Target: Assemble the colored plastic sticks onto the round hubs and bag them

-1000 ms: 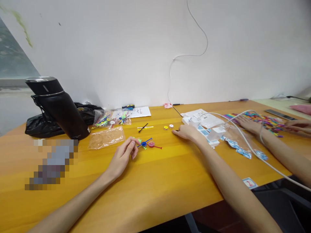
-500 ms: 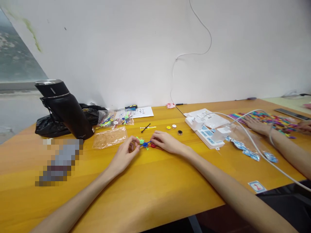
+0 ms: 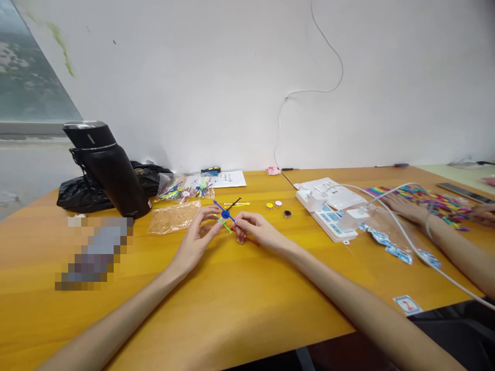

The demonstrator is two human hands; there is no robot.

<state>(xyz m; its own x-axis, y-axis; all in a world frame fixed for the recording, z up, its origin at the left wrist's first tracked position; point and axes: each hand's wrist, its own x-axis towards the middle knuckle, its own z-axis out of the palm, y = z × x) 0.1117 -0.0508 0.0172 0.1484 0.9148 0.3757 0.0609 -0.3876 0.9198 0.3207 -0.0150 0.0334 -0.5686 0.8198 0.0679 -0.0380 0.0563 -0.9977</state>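
My right hand (image 3: 257,229) pinches one end of a blue plastic arrow spinner (image 3: 225,214), which is raised and points up to the left. Beside its round hub is my left hand (image 3: 197,237), thumb and fingers curved and apart. Below the blue one, a green arrow spinner (image 3: 229,229) lies partly hidden by the left fingertips. Under my right hand is a red arrow spinner (image 3: 252,240), largely covered. Farther back a black arrow (image 3: 234,203) crosses a yellow arrow (image 3: 243,204) on the table.
Yellow (image 3: 269,206), white (image 3: 278,204) and black (image 3: 287,213) round pieces sit right of the arrows. A clear bag (image 3: 174,217) and a black bottle (image 3: 112,175) stand left. At right are a power strip (image 3: 328,221), a white cable and another person's hand (image 3: 402,206) on colourful pieces.
The blue spinner has been lifted and turned, its tip now up to the left. My left fingers have come off its end; the right hand keeps hold. The view has shifted slightly.
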